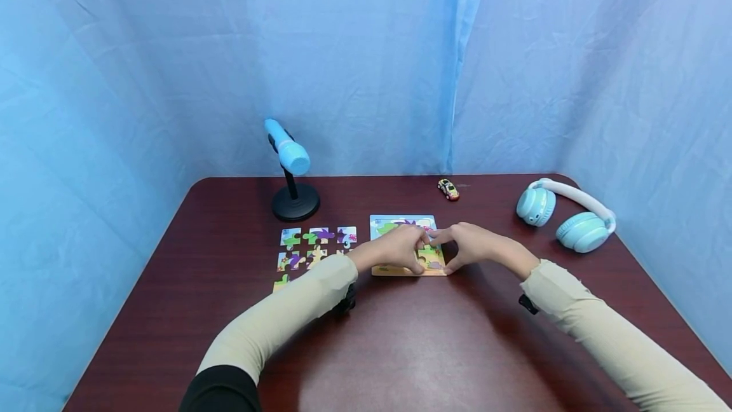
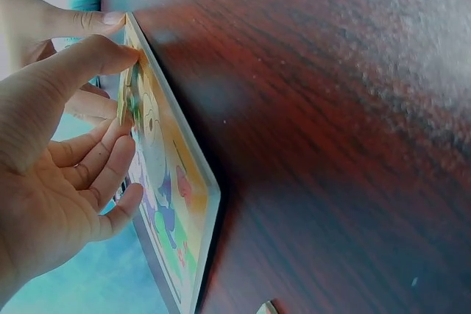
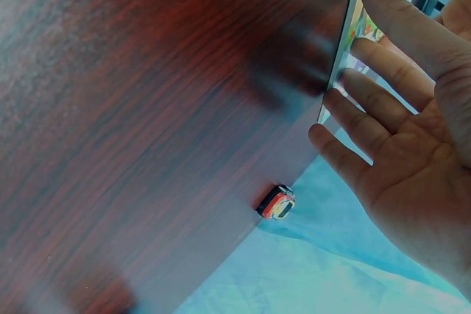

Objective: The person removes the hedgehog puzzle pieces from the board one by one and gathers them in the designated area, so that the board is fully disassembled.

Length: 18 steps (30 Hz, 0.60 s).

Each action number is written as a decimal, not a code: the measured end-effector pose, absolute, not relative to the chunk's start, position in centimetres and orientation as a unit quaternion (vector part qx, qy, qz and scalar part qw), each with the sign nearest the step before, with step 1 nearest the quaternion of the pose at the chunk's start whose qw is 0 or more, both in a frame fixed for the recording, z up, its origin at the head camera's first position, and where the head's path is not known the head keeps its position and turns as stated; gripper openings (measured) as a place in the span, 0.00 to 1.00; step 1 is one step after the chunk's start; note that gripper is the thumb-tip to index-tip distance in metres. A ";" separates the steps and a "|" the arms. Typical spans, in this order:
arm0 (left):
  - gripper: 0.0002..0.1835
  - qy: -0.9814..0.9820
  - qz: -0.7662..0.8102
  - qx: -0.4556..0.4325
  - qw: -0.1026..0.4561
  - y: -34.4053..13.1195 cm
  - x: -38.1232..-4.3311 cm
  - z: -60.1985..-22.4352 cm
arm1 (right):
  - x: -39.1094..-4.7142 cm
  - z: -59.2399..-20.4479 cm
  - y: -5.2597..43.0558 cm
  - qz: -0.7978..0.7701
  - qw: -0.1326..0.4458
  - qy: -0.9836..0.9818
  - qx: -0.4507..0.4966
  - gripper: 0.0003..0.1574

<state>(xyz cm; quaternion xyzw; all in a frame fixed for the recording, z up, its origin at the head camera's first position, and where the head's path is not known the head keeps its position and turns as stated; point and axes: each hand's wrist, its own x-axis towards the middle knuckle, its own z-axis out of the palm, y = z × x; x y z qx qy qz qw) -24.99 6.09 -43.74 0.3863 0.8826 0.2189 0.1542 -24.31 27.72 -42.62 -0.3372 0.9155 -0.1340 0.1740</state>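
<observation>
A colourful jigsaw board [image 1: 377, 221] lies flat on the dark wooden table, partly covered by both hands. My left hand [image 1: 396, 248] is over its middle, pinching a small puzzle piece [image 2: 122, 102] between thumb and fingers, tilted close over the picture. At the board's right side, my right hand [image 1: 471, 244] has its thumb at the near corner and its fairly straight fingers along the edge. Several loose puzzle pieces [image 1: 290, 237] lie in rows left of the board, some hidden behind my left forearm.
Behind the loose pieces stands a blue microphone [image 1: 286, 148] on a black stand. A small toy car [image 1: 448, 189] is near the table's back edge. White and mint headphones [image 1: 582, 232] lie at the right. Blue curtains [image 1: 366, 68] hang around the table.
</observation>
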 end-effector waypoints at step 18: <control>0.31 0.902 0.150 0.394 0.096 4.9 -24.6 -44.2 | -24.2 -42.5 27.7 -0.129 0.181 0.918 -0.328 0.39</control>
